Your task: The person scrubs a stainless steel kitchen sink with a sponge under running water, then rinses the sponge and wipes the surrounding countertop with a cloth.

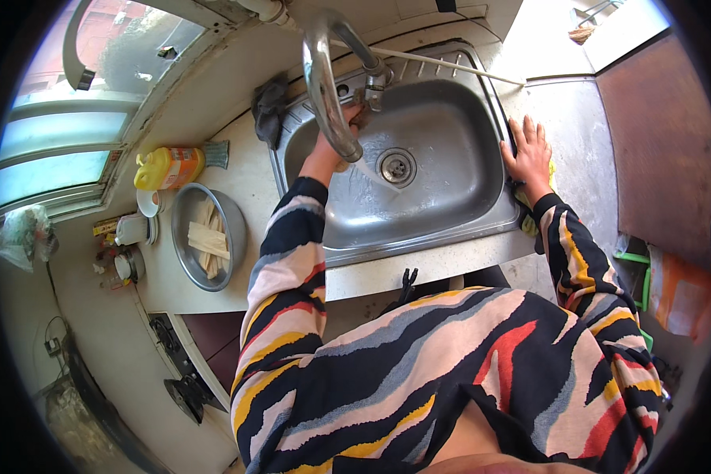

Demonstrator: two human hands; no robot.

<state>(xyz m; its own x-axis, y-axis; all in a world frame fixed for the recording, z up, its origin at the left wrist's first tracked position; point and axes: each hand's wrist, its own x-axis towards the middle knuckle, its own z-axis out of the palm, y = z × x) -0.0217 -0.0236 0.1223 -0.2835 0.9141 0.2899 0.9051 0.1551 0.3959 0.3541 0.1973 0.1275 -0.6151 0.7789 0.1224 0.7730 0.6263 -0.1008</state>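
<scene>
My left hand (324,156) reaches into the left side of the stainless steel sink (450,136), partly hidden behind the curved chrome faucet (321,77). A brownish scrubbing pad (361,112) shows at its fingertips, beneath the faucet's valve; its exact kind is unclear. Water (376,176) runs from the spout towards the drain strainer (396,167). On the sink's right rim and the counter, my right hand (527,148) lies palm down with fingers spread. A yellow-green cloth (530,222) sits beside and partly under that wrist.
A grey cloth (269,109) drapes over the sink's left back corner. Left of the sink stand a metal basin (237,243) with pale, flat strips (208,239), and a yellow jug (169,167). A thin white rod (450,61) crosses behind the sink. A gas stove (181,367) is at lower left.
</scene>
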